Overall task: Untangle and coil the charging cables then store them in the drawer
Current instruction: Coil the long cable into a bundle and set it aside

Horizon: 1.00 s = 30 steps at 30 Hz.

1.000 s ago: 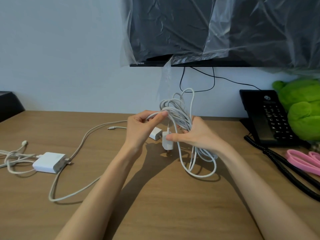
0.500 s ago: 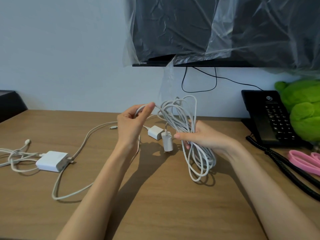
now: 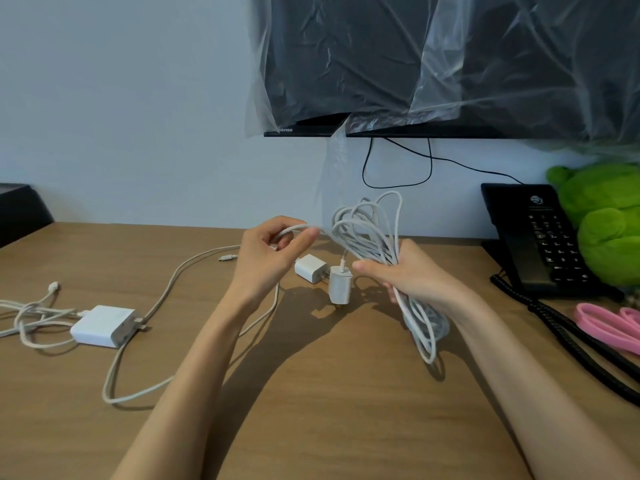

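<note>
Gripping cable coil, right hand; left hand pinching strand; monitor reads perhaps "sense"

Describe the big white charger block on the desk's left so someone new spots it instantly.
On the wooden desk, look at its left side, well left of the plastic-covered screen. The white charger block lies flat there, cables plugged into both ends. It is a wide slab, unlike the small plug adapter lying mid-desk and the upright adapter attached to the coiled cable.
</note>
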{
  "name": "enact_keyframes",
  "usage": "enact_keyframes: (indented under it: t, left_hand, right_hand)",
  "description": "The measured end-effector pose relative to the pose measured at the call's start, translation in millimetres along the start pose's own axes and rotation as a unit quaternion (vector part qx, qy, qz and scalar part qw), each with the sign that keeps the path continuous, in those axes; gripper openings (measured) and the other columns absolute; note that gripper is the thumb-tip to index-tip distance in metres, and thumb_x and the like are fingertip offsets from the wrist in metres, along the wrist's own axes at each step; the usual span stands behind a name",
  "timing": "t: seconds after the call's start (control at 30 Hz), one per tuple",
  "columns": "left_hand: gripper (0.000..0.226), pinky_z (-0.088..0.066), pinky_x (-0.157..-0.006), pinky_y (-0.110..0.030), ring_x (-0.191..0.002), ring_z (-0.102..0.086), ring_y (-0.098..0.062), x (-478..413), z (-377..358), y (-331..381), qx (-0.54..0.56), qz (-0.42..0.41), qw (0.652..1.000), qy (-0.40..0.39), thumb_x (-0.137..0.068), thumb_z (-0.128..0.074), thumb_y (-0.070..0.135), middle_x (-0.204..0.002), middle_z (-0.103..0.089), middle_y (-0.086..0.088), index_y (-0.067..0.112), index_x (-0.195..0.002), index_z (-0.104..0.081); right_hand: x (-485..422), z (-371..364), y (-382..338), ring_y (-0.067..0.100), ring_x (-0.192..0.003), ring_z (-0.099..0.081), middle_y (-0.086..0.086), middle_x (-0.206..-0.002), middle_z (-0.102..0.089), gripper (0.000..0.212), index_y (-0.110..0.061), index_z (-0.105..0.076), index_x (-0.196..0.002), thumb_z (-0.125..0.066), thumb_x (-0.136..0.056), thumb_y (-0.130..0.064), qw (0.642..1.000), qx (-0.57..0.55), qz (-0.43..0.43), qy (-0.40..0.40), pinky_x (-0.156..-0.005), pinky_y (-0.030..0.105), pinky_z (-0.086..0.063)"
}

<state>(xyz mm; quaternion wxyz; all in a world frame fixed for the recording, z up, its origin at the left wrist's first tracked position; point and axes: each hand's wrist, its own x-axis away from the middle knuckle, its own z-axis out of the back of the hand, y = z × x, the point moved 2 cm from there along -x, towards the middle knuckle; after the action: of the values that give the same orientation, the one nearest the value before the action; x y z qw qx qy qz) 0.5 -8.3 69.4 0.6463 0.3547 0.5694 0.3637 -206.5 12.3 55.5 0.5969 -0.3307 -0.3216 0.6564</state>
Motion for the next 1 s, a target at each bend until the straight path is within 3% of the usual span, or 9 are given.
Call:
enact_keyframes:
  t: [0.1,0.2,0.33,0.43,0.57,0.73,0.8,0.87,1.0]
  left_hand:
    - [0.014,-0.039,-0.070,-0.026,-0.073,-0.049,-0.013,-2.4,5.3,-0.6,0.011,0.021,1.000,0.007,-0.083,-0.069,0.029,-0.078,-0.063,-0.007,0.017,-0.078,-0.071]
    - [0.018,-0.041,-0.066,-0.021,-0.066,-0.049,-0.007,-5.6,12.3,-4.6,-0.009,0.041,0.999,0.027,-0.085,-0.067,0.032,-0.069,-0.059,-0.002,0.018,-0.074,-0.070]
    - [0.026,-0.035,-0.056,-0.017,-0.060,-0.045,-0.008,-6.5,18.2,-12.5,-0.064,0.040,0.997,0.022,-0.088,-0.062,0.033,-0.061,-0.054,0.001,0.012,-0.074,-0.070]
    - [0.029,-0.022,-0.049,-0.020,-0.051,-0.030,-0.007,-6.6,23.5,-17.2,-0.106,0.027,0.994,0.013,-0.091,-0.058,0.034,-0.052,-0.039,0.002,0.019,-0.070,-0.072]
    - [0.036,-0.026,-0.059,-0.027,-0.055,-0.030,-0.018,-7.5,32.9,-20.4,-0.121,0.011,0.992,0.035,-0.087,-0.052,0.048,-0.056,-0.038,-0.008,0.025,-0.069,-0.073]
    - [0.032,-0.033,-0.052,-0.027,-0.050,-0.035,-0.018,-6.5,20.8,-13.9,-0.089,0.032,0.994,0.062,-0.091,-0.057,0.037,-0.057,-0.046,-0.008,0.023,-0.067,-0.072]
    - [0.029,-0.036,-0.046,-0.023,-0.043,-0.038,-0.012,-3.9,7.8,-11.1,-0.063,0.048,0.996,0.035,-0.093,-0.056,0.032,-0.056,-0.056,0.006,0.022,-0.071,-0.072]
    - [0.029,-0.036,-0.044,-0.023,-0.041,-0.036,-0.012,-2.1,-5.2,-9.8,-0.047,0.058,0.997,-0.006,-0.094,-0.056,0.030,-0.060,-0.061,0.008,0.020,-0.073,-0.073]
    - [0.031,-0.029,-0.041,-0.017,-0.039,-0.035,-0.004,1.5,-24.8,-4.2,-0.054,0.065,0.995,-0.061,-0.093,-0.057,0.031,-0.062,-0.059,-0.003,0.016,-0.069,-0.072]
  right_hand:
    - [1.9,6.3,0.5,0.011,-0.040,-0.044,0.002,-0.054,-0.048,0.048,-0.016,-0.059,-0.109,-0.069,-0.079,-0.051,1.000,0.007,-0.013,0.010,-0.054,0.027,-0.049]
    - [4.0,10.4,0.0,0.013,-0.039,-0.035,-0.002,-0.046,-0.038,0.045,-0.017,-0.058,-0.118,-0.069,-0.083,-0.044,0.997,-0.072,-0.011,-0.009,-0.044,0.018,-0.039]
    - [9.5,18.9,-5.6,0.010,-0.037,-0.032,-0.005,-0.043,-0.033,0.031,-0.004,-0.064,-0.100,-0.066,-0.087,-0.032,0.983,-0.185,0.010,0.014,-0.041,0.020,-0.036]
    - [12.8,29.8,-8.6,0.009,-0.036,-0.031,-0.004,-0.044,-0.031,0.019,-0.009,-0.065,-0.085,-0.066,-0.088,-0.028,0.957,-0.283,0.019,0.057,-0.041,0.019,-0.036]
    - [14.2,43.5,-5.2,0.006,-0.036,-0.030,-0.006,-0.044,-0.030,0.019,-0.010,-0.065,-0.089,-0.065,-0.087,-0.029,0.918,-0.383,0.035,0.098,-0.039,0.019,-0.035]
    - [14.3,34.2,-10.0,0.008,-0.038,-0.034,-0.004,-0.046,-0.035,0.016,-0.010,-0.064,-0.084,-0.062,-0.092,-0.023,0.905,-0.403,0.031,0.130,-0.039,0.019,-0.035]
    - [12.8,27.1,-12.8,0.011,-0.039,-0.033,-0.002,-0.045,-0.033,0.030,-0.020,-0.066,-0.063,-0.063,-0.092,-0.023,0.911,-0.383,0.031,0.151,-0.040,0.021,-0.034]
    - [10.7,21.4,-13.9,0.012,-0.038,-0.032,-0.002,-0.044,-0.032,0.049,-0.026,-0.062,-0.044,-0.063,-0.093,-0.023,0.918,-0.356,0.027,0.173,-0.041,0.022,-0.034]
    - [8.5,16.9,-11.8,0.011,-0.036,-0.038,-0.003,-0.043,-0.038,0.030,-0.011,-0.058,-0.065,-0.065,-0.090,-0.026,0.926,-0.316,0.030,0.206,-0.044,0.024,-0.036]
